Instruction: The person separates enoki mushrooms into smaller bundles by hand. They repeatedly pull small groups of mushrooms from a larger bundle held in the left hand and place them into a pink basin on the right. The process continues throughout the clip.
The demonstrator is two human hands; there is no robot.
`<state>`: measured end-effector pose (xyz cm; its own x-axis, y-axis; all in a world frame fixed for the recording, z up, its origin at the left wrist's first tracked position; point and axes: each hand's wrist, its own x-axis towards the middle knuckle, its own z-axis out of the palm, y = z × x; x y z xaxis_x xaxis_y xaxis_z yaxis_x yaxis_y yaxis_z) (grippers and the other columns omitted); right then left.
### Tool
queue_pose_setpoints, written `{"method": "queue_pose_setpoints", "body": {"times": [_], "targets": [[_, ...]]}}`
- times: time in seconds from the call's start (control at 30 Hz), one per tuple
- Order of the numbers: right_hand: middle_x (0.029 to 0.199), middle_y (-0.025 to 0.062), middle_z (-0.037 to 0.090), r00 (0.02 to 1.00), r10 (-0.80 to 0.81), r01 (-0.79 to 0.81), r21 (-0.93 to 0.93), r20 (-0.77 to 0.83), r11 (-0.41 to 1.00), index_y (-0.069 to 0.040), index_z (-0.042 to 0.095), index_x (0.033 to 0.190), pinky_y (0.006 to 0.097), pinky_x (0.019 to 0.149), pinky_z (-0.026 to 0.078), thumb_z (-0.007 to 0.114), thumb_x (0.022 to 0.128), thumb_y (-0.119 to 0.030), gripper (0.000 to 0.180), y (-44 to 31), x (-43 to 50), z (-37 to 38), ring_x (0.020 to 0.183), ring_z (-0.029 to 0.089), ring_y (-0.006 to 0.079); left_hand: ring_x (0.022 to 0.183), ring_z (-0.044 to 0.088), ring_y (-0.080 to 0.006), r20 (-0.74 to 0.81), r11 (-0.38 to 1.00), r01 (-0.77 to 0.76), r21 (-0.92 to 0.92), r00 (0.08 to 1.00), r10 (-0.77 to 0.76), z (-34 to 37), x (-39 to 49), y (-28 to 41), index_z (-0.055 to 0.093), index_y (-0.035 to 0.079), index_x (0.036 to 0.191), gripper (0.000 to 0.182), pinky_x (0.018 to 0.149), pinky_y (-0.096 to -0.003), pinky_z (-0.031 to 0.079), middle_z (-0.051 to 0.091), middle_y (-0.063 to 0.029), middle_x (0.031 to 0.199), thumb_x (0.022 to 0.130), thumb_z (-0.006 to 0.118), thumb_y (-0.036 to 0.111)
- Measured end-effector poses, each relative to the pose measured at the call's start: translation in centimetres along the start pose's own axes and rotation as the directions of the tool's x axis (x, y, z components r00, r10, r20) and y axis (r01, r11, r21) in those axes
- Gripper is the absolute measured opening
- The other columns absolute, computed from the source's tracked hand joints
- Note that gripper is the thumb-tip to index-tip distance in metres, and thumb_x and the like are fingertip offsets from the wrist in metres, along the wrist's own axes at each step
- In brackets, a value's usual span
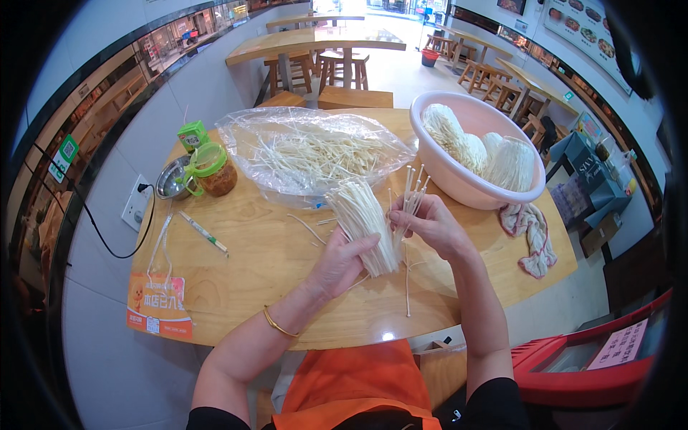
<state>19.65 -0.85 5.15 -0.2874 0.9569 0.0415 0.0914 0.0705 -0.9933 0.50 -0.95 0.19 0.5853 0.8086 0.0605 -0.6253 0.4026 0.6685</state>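
My left hand [337, 263] grips a thick bundle of enoki mushrooms [366, 228] above the wooden table, its caps pointing away from me. Just to the right, my right hand [434, 223] pinches a small tuft of enoki stems [414, 196] whose tiny caps stick up past the fingers. Behind both hands lies a clear plastic bag [242, 126] with a heap of loose enoki strands [322, 153] on it. Whole enoki clumps [508, 161] sit in a pale pink basin [473, 194] at the back right. A few stray stems [407, 285] lie on the tabletop.
A lidded jar of brown contents [219, 174], a steel bowl [173, 177] and a green box [192, 135] stand at the left. A wrapped straw [204, 234] and an orange printed card [158, 306] lie nearer. At the right edge rests a crumpled cloth [529, 239].
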Motion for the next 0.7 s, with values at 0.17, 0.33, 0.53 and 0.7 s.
{"method": "queue_pose_setpoints", "body": {"times": [0.17,0.33,0.53,0.7], "targets": [[0.083,0.0032,0.063,0.999,-0.024,0.026,0.072,-0.034,0.997,-0.005,0.059,0.090,0.0219,0.062,0.043,0.061,0.090,-0.024,0.018,0.6,0.2,0.2,0.069,0.055,0.0075,0.111,0.055,-0.0212,-0.011,0.997,0.000,-0.082,1.000,-0.001,-0.1,0.0,0.4,0.043,0.002,0.126,0.042,0.098,-0.0385,0.045,0.053,-0.0101,0.122,0.086,0.056,0.001],[0.081,0.0038,0.060,1.000,-0.004,-0.003,0.491,0.013,0.871,-0.004,0.055,0.096,0.0208,0.061,0.043,0.056,0.092,-0.018,0.014,-0.2,0.0,-1.3,0.066,0.052,0.0078,0.115,0.053,-0.0250,-0.011,0.996,0.002,-0.088,1.000,-0.003,-0.6,0.2,0.5,0.042,0.001,0.126,0.042,0.100,-0.0414,0.044,0.053,-0.0135,0.124,0.086,0.055,0.001],[0.080,0.0016,0.059,0.982,0.049,-0.024,0.135,-0.184,0.991,-0.004,0.057,0.096,0.0201,0.058,0.041,0.061,0.089,-0.023,0.020,-0.8,-0.4,-2.2,0.068,0.052,0.0054,0.116,0.054,-0.0271,-0.046,0.999,-0.027,0.036,0.999,0.028,-0.5,0.1,-0.2,0.044,0.001,0.124,0.042,0.094,-0.0414,0.050,0.056,-0.0129,0.119,0.085,0.060,0.000],[0.077,-0.0019,0.062,0.998,0.058,-0.058,-0.027,-0.018,0.998,-0.007,0.063,0.090,0.0196,0.058,0.039,0.066,0.087,-0.024,0.018,0.2,-0.1,0.1,0.068,0.053,0.0045,0.105,0.058,-0.0204,-0.012,0.997,0.011,0.072,1.000,-0.010,-0.2,-0.2,-0.1,0.046,0.004,0.124,0.045,0.089,-0.0383,0.052,0.057,-0.0099,0.115,0.083,0.064,0.001]]}}
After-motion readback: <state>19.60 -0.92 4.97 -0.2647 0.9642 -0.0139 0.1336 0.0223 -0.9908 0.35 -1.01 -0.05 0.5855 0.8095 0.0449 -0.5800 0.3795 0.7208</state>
